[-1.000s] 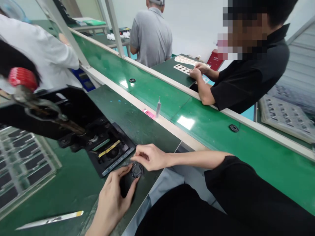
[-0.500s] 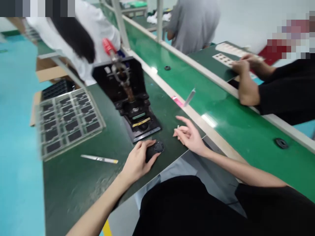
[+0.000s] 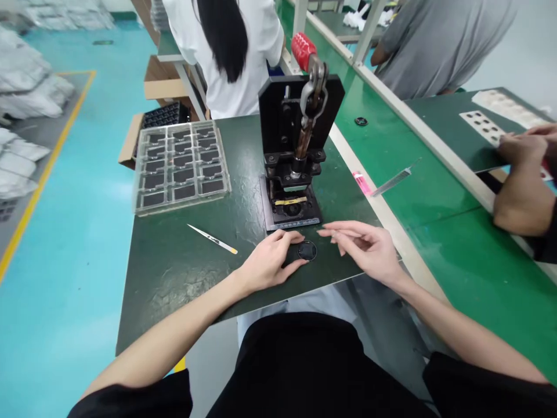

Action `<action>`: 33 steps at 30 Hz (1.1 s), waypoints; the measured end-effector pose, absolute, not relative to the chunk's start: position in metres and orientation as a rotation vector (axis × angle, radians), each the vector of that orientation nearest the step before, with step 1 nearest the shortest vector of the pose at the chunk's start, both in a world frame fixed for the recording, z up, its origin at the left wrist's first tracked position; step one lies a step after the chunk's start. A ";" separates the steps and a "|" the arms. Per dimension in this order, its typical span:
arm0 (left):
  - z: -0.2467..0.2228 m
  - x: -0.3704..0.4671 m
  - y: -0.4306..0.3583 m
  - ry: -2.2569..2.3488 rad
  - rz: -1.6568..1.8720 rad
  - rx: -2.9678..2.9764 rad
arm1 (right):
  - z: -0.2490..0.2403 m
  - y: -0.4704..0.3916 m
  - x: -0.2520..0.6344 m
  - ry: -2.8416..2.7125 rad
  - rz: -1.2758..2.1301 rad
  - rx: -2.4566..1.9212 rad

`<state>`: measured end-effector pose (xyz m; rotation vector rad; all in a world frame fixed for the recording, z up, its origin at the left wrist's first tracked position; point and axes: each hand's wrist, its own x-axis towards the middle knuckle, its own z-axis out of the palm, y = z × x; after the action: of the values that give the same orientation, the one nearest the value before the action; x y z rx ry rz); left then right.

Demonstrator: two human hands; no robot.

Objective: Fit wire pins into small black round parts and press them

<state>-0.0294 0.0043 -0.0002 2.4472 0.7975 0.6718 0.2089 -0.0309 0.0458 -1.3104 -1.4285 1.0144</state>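
My left hand (image 3: 275, 262) rests on the dark green table, its thumb and fingers curved around a round black disc-shaped part (image 3: 307, 250) that lies flat. Just to the right hovers my right hand (image 3: 368, 248), thumb and index finger pinched together. Whatever sits in that pinch is too small to make out. Behind both hands stands a black toggle press (image 3: 300, 139) with a red handle (image 3: 303, 51) pointing up and a yellow strip (image 3: 290, 201) across its base. A pair of tweezers (image 3: 213, 238) lies left of my left hand.
A clear compartment tray (image 3: 226, 184) with dark flat pieces lies at the table's left back. On the right runs a green conveyor belt (image 3: 439, 203) carrying a black ring (image 3: 361, 121). A pink-and-silver strip (image 3: 362, 183) lies by its edge. Co-workers sit beyond and at right.
The camera view has turned, so the scene sits further right in the picture. My right hand has come closer to the round part. My left hand keeps its hold on it.
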 end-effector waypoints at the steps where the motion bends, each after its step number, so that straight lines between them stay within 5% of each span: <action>1: 0.000 -0.029 0.004 0.796 0.673 2.444 | 0.045 -0.029 0.206 -1.436 1.043 -1.300; 17: -0.002 -0.031 0.004 0.779 0.716 2.466 | 0.003 -0.020 0.184 -1.561 1.082 -1.265; 33: 0.001 -0.030 0.004 0.768 0.692 2.421 | 0.004 -0.022 0.180 -1.820 0.741 -1.307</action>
<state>-0.0301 0.0037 0.0013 2.4208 0.7684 0.6922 0.1803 -0.0222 0.0044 -1.3069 -1.8202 0.7410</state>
